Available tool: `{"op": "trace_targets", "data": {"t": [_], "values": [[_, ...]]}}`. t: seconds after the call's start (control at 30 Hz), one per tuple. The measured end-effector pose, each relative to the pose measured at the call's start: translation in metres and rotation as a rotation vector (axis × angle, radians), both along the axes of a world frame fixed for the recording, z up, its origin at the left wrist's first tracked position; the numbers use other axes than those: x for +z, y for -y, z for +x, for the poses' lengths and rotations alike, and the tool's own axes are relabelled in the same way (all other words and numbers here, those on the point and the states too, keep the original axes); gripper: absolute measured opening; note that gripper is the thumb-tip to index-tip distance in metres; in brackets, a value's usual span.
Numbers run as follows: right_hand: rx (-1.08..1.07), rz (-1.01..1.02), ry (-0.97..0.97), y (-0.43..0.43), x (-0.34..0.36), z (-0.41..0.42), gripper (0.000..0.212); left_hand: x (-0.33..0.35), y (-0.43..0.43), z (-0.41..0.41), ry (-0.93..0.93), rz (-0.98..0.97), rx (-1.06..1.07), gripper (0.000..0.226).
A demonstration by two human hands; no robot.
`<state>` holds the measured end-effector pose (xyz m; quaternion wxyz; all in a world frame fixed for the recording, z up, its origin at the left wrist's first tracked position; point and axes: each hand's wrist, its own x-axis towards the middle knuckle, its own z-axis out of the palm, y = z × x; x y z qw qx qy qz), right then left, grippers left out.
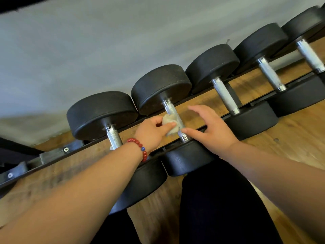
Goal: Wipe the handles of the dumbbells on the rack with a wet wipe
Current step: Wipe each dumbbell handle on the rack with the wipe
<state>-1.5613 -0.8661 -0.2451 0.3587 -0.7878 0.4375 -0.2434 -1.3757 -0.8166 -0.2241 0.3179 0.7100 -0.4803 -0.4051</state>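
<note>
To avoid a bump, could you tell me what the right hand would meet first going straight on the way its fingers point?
The right hand would likely meet the far head of the dumbbell the left hand is wiping, though depth is unclear.

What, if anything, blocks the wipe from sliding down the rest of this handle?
The right hand has its thumb at the lower end of the handle, just below the wipe in the left hand. Nothing else visible.

5 dumbbells [102, 113] [161, 87] [211, 66] [260, 41] [304, 22] lie on 1 rack [52, 154], with 2 hands [151, 132] [212, 131], 1 wipe [168, 120] and 1 beaded bracelet [140, 148].
</note>
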Motion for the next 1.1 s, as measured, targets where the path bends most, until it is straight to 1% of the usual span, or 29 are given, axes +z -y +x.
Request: {"op": "trace_targets", "data": {"t": [0.1, 0.13, 0.2, 0.3, 0.4, 0.47, 0.5, 0.57, 0.63, 0.73, 0.83, 0.93, 1.0, 1.1], "values": [[0.047, -0.043, 0.016, -0.004, 0.002, -0.002, 0.079, 0.011, -0.006, -0.008, 0.042, -0.074, -0.003, 0.025], [0.067, -0.054, 0.025, -0.006, 0.004, -0.002, 0.078, 0.014, -0.007, -0.009, 0.01, -0.093, 0.02, 0.031], [0.102, -0.051, 0.074, -0.012, 0.011, 0.0, 0.073, 0.022, -0.012, -0.01, -0.12, -0.1, 0.085, 0.031], [0.112, 0.088, 0.267, -0.013, 0.035, 0.011, 0.057, 0.034, -0.019, -0.012, -0.294, -0.113, 0.119, 0.024], [0.112, 0.268, 0.358, -0.008, 0.054, 0.018, 0.041, 0.043, -0.025, -0.015, -0.486, -0.13, 0.12, 0.017], [0.108, 0.432, 0.444, -0.006, 0.06, 0.018, 0.034, 0.047, -0.026, -0.014, -0.538, -0.14, 0.131, 0.015], [0.096, 0.495, 0.481, -0.005, 0.062, 0.017, 0.033, 0.048, -0.025, -0.013, -0.514, -0.152, 0.132, 0.016], [0.072, 0.539, 0.496, -0.004, 0.065, 0.018, 0.033, 0.048, -0.025, -0.012, -0.459, -0.178, 0.14, 0.018], [0.075, 0.54, 0.474, -0.004, 0.065, 0.019, 0.033, 0.046, -0.025, -0.013, -0.446, -0.185, 0.17, 0.019], [0.06, 0.516, 0.415, -0.004, 0.061, 0.017, 0.025, 0.041, -0.027, -0.018, -0.439, -0.189, 0.21, 0.02], [-0.031, 0.489, 0.361, -0.001, 0.053, 0.011, 0.013, 0.033, -0.028, -0.025, -0.38, -0.197, 0.233, 0.016], [-0.14, 0.507, 0.377, 0.005, 0.045, 0.005, 0.007, 0.017, -0.027, -0.032, -0.269, -0.186, 0.266, 0.02], [-0.191, 0.464, 0.333, 0.01, 0.041, 0.003, 0.006, 0.004, -0.024, -0.037, -0.156, -0.179, 0.262, 0.023], [-0.203, 0.307, 0.178, 0.018, 0.039, 0.001, 0.005, -0.007, -0.021, -0.051, -0.043, -0.143, 0.244, 0.034]]}}
